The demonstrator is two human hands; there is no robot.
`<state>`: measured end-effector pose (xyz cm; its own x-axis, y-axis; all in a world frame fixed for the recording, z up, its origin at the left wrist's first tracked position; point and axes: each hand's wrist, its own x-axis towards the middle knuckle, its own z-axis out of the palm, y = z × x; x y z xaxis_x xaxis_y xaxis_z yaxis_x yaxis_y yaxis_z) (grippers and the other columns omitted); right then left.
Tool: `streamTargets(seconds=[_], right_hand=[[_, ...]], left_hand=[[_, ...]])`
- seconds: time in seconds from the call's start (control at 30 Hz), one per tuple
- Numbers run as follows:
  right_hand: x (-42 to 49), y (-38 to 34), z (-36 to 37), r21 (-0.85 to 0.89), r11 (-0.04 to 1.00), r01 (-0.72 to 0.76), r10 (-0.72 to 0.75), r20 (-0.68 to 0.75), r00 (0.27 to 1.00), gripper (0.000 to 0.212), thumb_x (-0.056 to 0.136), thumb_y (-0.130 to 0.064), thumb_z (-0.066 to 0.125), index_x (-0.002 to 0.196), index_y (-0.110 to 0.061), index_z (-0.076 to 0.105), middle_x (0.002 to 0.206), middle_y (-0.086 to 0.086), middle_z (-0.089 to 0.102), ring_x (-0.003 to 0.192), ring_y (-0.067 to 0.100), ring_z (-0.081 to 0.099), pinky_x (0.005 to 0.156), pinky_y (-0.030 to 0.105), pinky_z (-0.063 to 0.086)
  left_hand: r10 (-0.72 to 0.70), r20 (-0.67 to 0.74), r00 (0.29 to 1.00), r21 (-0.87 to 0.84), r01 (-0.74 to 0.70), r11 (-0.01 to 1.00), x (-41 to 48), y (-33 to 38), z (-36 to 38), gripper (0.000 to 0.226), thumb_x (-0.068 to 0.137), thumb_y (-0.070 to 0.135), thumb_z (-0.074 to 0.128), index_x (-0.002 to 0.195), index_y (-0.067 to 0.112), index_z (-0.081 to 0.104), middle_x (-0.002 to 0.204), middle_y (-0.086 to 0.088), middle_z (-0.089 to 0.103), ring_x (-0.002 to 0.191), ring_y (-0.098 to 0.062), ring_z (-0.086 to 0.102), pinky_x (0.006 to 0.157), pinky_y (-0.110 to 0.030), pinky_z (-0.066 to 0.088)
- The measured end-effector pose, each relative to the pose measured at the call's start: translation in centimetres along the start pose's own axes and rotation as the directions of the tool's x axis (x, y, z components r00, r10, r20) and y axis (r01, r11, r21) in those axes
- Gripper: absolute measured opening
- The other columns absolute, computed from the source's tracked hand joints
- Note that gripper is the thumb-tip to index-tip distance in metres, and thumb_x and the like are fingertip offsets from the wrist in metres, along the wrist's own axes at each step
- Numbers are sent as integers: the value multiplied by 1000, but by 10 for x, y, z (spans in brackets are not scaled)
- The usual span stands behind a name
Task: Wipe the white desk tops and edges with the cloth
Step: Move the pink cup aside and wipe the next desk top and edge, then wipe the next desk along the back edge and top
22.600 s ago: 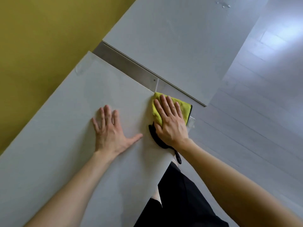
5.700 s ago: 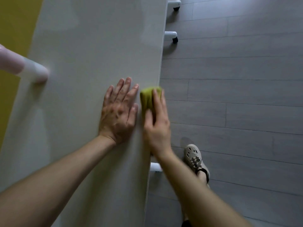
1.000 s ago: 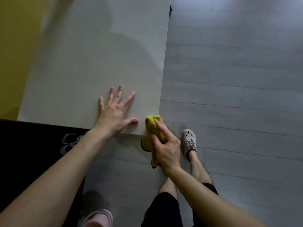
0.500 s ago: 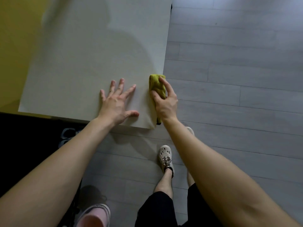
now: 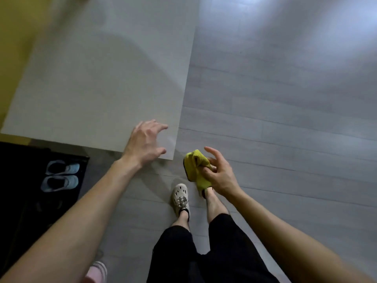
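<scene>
Single head view, looking steeply down (wide-angle), close over desk (image 5: 102,82), floor (image 5: 285,123), own legs (image 5: 216,205).

Crumpled yellow cloth (image 5: 196,170) held off the white desk's (image 5: 102,88) near corner.

The left hand (image 5: 145,145) is over the tabletop's (image 5: 91,88) near right corner. Just right of it, off the tabletop and above the floor (image 5: 285,119), the right hand (image 5: 221,176) holds the cloth (image 5: 194,166). Far left, slippers (image 5: 60,176) lie on a mat (image 5: 20,180).
</scene>
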<state>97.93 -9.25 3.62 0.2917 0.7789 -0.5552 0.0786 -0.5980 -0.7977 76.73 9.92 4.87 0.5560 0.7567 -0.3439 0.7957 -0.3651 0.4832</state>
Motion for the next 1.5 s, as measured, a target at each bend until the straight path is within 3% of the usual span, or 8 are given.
streamTargets(seconds=[0.17, 0.37, 0.5, 0.67, 0.9, 1.13, 1.37, 1.5], right_hand=[[-5, -78, -61, 14, 997, 73, -74, 277, 958, 33, 101, -4, 69, 131, -17, 68, 121, 4, 77, 109, 19, 75, 87, 29, 59], [17, -156, -92, 141, 984, 108, -155, 378, 913, 49, 91, -23, 72, 139, -13, 64, 132, 11, 73, 126, 23, 70, 101, 31, 57], [51, -175, -68, -344, 873, 346, -191, 412, 891, 57, 84, -52, 86, 135, -37, 64, 124, -10, 73, 117, 11, 69, 94, 32, 59], [105, -212, -34, -525, 633, 569, -262, 546, 796, 25, 99, -16, 69, 120, -28, 76, 96, -8, 74, 85, 13, 66, 74, 26, 51], [179, -325, 17, -470, 370, 802, -93, 840, 535, 24, 105, -33, 71, 126, -21, 73, 110, -4, 70, 87, 10, 65, 77, 28, 52], [217, -356, 87, -511, 296, 807, -210, 790, 577, 18, 103, -23, 68, 119, -27, 75, 100, 0, 75, 84, 25, 71, 75, 41, 62], [236, -374, 99, -512, 193, 837, -51, 847, 530, 22, 105, -21, 66, 124, -28, 75, 107, -6, 71, 93, 20, 68, 80, 34, 55], [257, -385, 122, -525, 155, 837, -35, 843, 536, 23, 103, -27, 73, 126, -28, 77, 115, -3, 75, 102, 20, 70, 90, 39, 60]], left_hand=[[206, 201, 958, -168, -173, 970, -15, 70, -21, 112, 72, 29, 100, 165, 39, 38, 173, 7, 37, 164, -16, 22, 136, -47, 17], [96, 125, 987, -208, -68, 976, -7, 85, -88, 21, 88, 14, 79, 93, 32, 70, 102, 6, 75, 100, -17, 69, 91, -36, 57], [-21, 40, 999, -204, 28, 979, -14, 73, -113, 15, 91, 28, 81, 89, 32, 66, 81, 14, 68, 75, -5, 64, 65, -24, 46], [-213, 23, 977, -196, 214, 957, -33, 46, -135, 14, 89, 33, 85, 95, 36, 73, 86, 18, 72, 80, 0, 65, 72, -24, 50], [-436, -53, 899, -266, 408, 874, -36, 10, -186, 27, 81, 30, 96, 102, 31, 79, 97, 12, 75, 93, -7, 69, 80, -24, 50], [-537, -282, 795, -283, 466, 838, -9, -31, -186, 22, 85, 13, 84, 97, 30, 78, 91, 5, 75, 88, -24, 71, 76, -35, 54], [-488, -151, 859, -394, 401, 827, -14, -77, -203, 29, 78, 21, 95, 98, 31, 77, 92, 13, 75, 85, 1, 68, 70, -14, 46], [-527, -172, 832, -385, 436, 814, 8, -95, -203, 28, 82, 26, 95, 102, 28, 76, 100, 10, 73, 94, -13, 69, 78, -27, 49]])
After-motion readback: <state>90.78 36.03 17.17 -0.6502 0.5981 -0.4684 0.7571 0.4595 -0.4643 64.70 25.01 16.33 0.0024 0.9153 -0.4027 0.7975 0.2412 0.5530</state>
